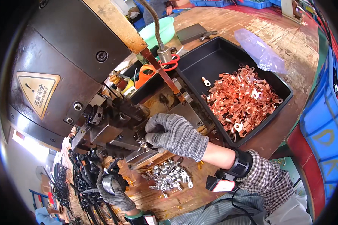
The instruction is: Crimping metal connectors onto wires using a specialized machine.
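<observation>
Gloved hands (178, 135): grey, finely striped
Right sleeve (264, 176): black-and-white check
Tray (206, 62): black
Copper lugs (244, 97): orange-red (a few silvery)
Loose lugs (169, 177): silver
Bag (259, 50): translucent violet
Basin (168, 32): pale green
Cables (86, 172): black
Surface (172, 204): brown

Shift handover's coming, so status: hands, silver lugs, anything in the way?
Right hand at press tooling, left hand beside black cables; grips unclear. Silver terminal lugs piled on wooden table. Possible snag: cables crowding left hand.
</observation>
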Available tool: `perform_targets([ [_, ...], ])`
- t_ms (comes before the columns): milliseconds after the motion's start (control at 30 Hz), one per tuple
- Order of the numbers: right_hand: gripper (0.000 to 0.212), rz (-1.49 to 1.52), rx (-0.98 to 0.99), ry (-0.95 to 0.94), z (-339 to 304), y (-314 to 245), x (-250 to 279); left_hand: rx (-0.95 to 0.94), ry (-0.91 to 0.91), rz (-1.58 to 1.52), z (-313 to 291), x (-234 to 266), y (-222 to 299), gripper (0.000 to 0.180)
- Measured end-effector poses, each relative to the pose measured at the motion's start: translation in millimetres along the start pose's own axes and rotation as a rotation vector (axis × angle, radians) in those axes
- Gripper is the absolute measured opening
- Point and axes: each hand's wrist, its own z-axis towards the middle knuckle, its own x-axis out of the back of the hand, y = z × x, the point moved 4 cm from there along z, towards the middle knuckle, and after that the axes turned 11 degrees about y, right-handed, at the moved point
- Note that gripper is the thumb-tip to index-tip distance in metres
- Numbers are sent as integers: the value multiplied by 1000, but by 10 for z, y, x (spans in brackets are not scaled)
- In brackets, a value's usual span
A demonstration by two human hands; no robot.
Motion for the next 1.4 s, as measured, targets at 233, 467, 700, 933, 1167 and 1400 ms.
perform_targets([
  [233,19,-51,173,86,32,-29,7,57,-15,-68,-1,3,-20,41],
  [467,20,-86,174,85,14,-99,46,52,-35,-104,-2,-35,-43,40],
  [700,17,-174,380,373,-62,-406,242,34,-25,-63,-8,-1,-21,40],
  [933,12,1,349,432,-37,-317,341,38,-27,-81,-10,-2,-2,39],
  [1167,11,47,493,539,-64,-355,433,197,-54,-145,-40,-25,55,52],
  [1400,8,112,452,539,-132,-376,482,38,36,-108,32,333,518,69],
])
